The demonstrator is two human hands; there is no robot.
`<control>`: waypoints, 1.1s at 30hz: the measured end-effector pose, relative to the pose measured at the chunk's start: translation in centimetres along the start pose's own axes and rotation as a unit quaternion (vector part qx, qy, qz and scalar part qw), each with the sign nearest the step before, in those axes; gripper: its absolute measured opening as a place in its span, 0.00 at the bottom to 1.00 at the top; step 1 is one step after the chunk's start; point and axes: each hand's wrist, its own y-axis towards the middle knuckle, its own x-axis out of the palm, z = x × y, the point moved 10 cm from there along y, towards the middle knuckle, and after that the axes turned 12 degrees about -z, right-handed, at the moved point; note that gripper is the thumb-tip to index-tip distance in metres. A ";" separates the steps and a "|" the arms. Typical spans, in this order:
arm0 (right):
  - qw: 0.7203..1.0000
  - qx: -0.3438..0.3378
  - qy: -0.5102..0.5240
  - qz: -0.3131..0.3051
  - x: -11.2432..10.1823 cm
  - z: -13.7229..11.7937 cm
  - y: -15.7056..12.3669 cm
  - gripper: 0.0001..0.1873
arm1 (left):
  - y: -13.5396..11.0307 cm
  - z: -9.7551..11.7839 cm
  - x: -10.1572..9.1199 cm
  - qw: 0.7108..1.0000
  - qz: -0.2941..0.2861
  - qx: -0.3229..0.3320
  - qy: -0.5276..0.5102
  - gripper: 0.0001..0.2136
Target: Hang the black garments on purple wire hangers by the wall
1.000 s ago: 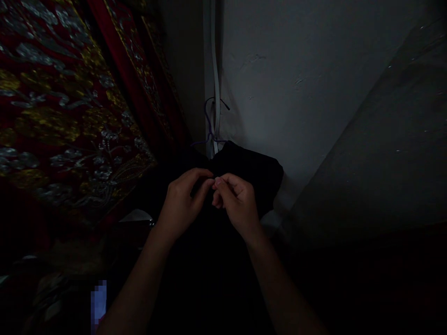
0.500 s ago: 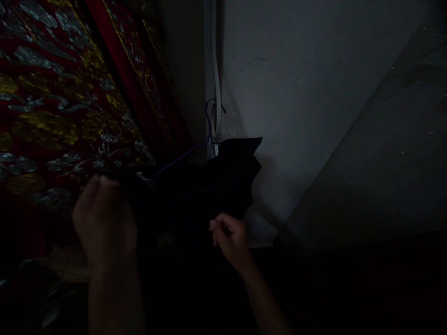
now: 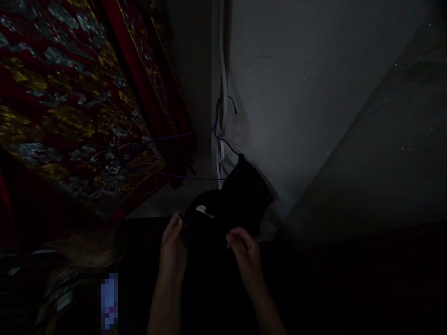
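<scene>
A black garment hangs by one side from a thin purple wire hanger, whose hook is at a white cable on the wall. The hanger's left arm is bare of cloth. My left hand is closed in a pinch on the garment's left edge, close to a small white tag. My right hand is closed with curled fingers on the garment's lower right part. Below the hands the dark cloth blends into shadow, so its lower edge cannot be made out.
At the left stands a red panel with gold and silver ornament. A pale wall with the white cable lies ahead. A brownish bundle and a blurred blue patch are at the lower left.
My left hand has moved right with the garment's left edge, and the cloth has come off the hanger's left arm. My right hand has shifted slightly right and down.
</scene>
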 end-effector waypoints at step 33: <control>0.993 0.003 -0.058 -0.105 -5.9 -6.7 12.1 0.13 | 0.0 -5.0 1.3 0.686 -0.332 -0.115 0.637 0.13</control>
